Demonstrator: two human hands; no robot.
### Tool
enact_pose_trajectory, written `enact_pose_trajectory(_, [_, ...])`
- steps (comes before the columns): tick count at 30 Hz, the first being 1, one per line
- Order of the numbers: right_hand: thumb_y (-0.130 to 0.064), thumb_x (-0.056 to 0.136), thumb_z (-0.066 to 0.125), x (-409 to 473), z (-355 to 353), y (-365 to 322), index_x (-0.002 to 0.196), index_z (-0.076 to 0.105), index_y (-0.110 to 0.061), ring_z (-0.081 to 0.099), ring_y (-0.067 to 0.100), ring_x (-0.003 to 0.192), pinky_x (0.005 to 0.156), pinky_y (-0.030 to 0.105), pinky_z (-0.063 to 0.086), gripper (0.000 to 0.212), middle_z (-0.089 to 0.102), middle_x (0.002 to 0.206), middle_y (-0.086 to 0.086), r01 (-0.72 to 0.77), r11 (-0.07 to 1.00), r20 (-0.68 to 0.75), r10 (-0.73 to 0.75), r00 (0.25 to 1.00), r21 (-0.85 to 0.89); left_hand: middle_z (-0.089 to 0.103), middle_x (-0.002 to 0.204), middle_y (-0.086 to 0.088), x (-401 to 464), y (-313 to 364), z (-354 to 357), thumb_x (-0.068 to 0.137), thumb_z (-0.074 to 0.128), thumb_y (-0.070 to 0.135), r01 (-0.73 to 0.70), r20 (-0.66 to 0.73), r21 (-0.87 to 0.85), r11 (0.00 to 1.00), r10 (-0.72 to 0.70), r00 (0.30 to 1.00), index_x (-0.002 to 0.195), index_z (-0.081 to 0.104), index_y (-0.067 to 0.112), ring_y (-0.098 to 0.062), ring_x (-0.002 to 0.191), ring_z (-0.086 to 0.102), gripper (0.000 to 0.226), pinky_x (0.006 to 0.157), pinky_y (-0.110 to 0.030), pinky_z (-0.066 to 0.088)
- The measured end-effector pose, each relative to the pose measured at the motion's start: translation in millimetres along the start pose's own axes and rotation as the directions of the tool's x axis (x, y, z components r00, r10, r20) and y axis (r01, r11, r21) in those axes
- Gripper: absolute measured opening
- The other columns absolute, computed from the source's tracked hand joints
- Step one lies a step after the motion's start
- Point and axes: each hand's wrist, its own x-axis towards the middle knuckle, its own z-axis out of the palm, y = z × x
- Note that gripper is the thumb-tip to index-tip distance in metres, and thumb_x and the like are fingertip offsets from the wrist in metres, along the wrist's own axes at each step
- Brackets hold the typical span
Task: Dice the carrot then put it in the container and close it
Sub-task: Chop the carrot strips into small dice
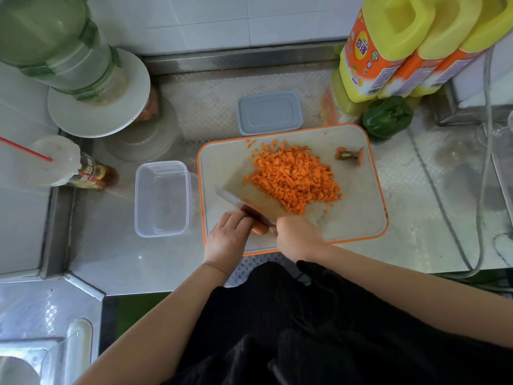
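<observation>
A pile of diced carrot (294, 180) lies in the middle of the orange-rimmed cutting board (358, 190). The carrot's cut-off top (350, 155) sits at the board's far right. My right hand (298, 237) grips the handle of the knife (233, 200), whose blade points up-left over the board's near left part. My left hand (230, 234) is at the blade close to the handle, fingers over it and thumb below, pinching it. The clear container (162, 198) stands open, nothing in it, just left of the board. Its grey lid (269, 113) lies behind the board.
Yellow oil jugs (388, 45) and a green pepper (387, 116) stand at the back right. At the back left are a green bottle on a white plate (100, 90) and a sauce bottle (91, 173). A hose (483, 168) runs along the right.
</observation>
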Motion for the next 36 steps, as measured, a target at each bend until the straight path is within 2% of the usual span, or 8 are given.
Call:
enact_pose_trajectory(5, [-0.036, 0.1, 0.046, 4.8, 0.2, 9.7, 0.089, 0.051, -0.012, 0.05, 0.024, 0.075, 0.064, 0.031, 0.036, 0.026, 0.051, 0.079, 0.003, -0.07, 0.988, -0.028, 0.074, 0.997, 0.138, 0.059, 0.1, -0.002, -0.9, -3.0, -0.4, 0.078, 0.069, -0.005, -0.042, -0.057, -0.007, 0.999, 0.041, 0.998, 0.096, 0.064, 0.013, -0.026, 0.094, 0.058, 0.026, 0.071, -0.039, 0.057])
enact_pose_trajectory(9, [-0.034, 0.102, 0.04, -6.7, 2.3, 9.1, 0.085, 0.043, -0.015, 0.05, 0.023, 0.074, 0.063, 0.033, 0.038, 0.026, 0.044, 0.072, -0.001, 0.0, 1.0, 0.009, 0.0, 1.0, 0.002, 0.065, 0.1, -0.003, -1.3, -2.5, -2.6, 0.077, 0.066, -0.005, -0.041, -0.028, 0.002, 0.999, 0.041, 0.999, 0.096, 0.068, 0.011, -0.024, 0.093, 0.057, 0.025, 0.07, -0.037, 0.057])
enact_pose_trajectory(12, [-0.025, 0.101, 0.041, -12.0, 3.0, 7.8, 0.095, 0.051, -0.013, 0.053, 0.023, 0.076, 0.063, 0.033, 0.043, 0.017, 0.048, 0.076, 0.001, 0.042, 0.997, 0.006, -0.042, 0.999, -0.063, 0.066, 0.101, -0.003, -2.8, -7.2, 1.3, 0.082, 0.062, 0.002, -0.015, 0.001, -0.001, 1.0, 0.015, 1.0, 0.098, 0.069, 0.011, -0.026, 0.094, 0.059, 0.02, 0.067, -0.041, 0.057])
enact_pose_trajectory(16, [-0.01, 0.095, 0.044, -11.4, 5.3, 3.0, 0.091, 0.049, -0.012, 0.052, 0.023, 0.071, 0.051, 0.028, 0.033, 0.007, 0.044, 0.07, 0.0, 0.054, 0.989, -0.02, -0.058, 0.998, -0.135, 0.066, 0.099, -0.003, -2.1, -5.4, 1.1, 0.077, 0.073, -0.005, 0.009, -0.01, -0.028, 1.0, -0.009, 1.0, 0.095, 0.07, 0.011, -0.027, 0.092, 0.061, 0.025, 0.065, -0.041, 0.057])
enact_pose_trajectory(19, [-0.007, 0.094, 0.044, -7.6, 7.9, 0.1, 0.091, 0.051, -0.011, 0.05, 0.025, 0.069, 0.053, 0.03, 0.033, 0.009, 0.041, 0.066, -0.001, 0.055, 0.989, -0.027, -0.06, 0.998, -0.136, 0.067, 0.099, -0.001, -2.4, -4.5, 0.7, 0.079, 0.072, -0.004, 0.015, -0.024, -0.023, 1.0, -0.015, 1.0, 0.095, 0.072, 0.012, -0.026, 0.093, 0.062, 0.022, 0.068, -0.039, 0.057])
enact_pose_trajectory(24, [-0.012, 0.098, 0.042, -0.2, 13.6, -1.9, 0.097, 0.056, -0.009, 0.05, 0.024, 0.068, 0.053, 0.031, 0.034, 0.014, 0.041, 0.066, -0.001, 0.036, 0.996, -0.046, -0.04, 0.998, -0.081, 0.067, 0.099, -0.002, -2.4, -5.0, 1.3, 0.084, 0.061, 0.002, -0.013, -0.022, 0.004, 1.0, 0.013, 1.0, 0.095, 0.072, 0.013, -0.024, 0.096, 0.061, 0.019, 0.073, -0.036, 0.057])
enact_pose_trajectory(29, [-0.035, 0.099, 0.047, 12.4, 6.5, 9.1, 0.083, 0.048, -0.012, 0.053, 0.025, 0.073, 0.06, 0.031, 0.037, 0.028, 0.048, 0.069, 0.001, -0.063, 0.99, -0.022, 0.066, 0.998, 0.128, 0.065, 0.096, -0.003, -3.1, -3.8, 2.8, 0.075, 0.073, -0.008, -0.028, -0.065, 0.026, 0.999, 0.03, 0.997, 0.091, 0.07, 0.011, -0.023, 0.094, 0.058, 0.026, 0.073, -0.037, 0.057])
enact_pose_trajectory(36, [-0.032, 0.101, 0.04, -6.0, 10.0, 9.8, 0.087, 0.046, -0.015, 0.056, 0.024, 0.076, 0.065, 0.036, 0.046, 0.023, 0.054, 0.079, 0.004, -0.021, 1.0, 0.014, 0.021, 1.0, -0.012, 0.067, 0.1, -0.005, -4.4, -6.9, 0.6, 0.083, 0.065, -0.002, -0.053, -0.067, 0.009, 0.999, 0.054, 0.996, 0.097, 0.07, 0.01, -0.026, 0.094, 0.061, 0.019, 0.076, -0.037, 0.056])
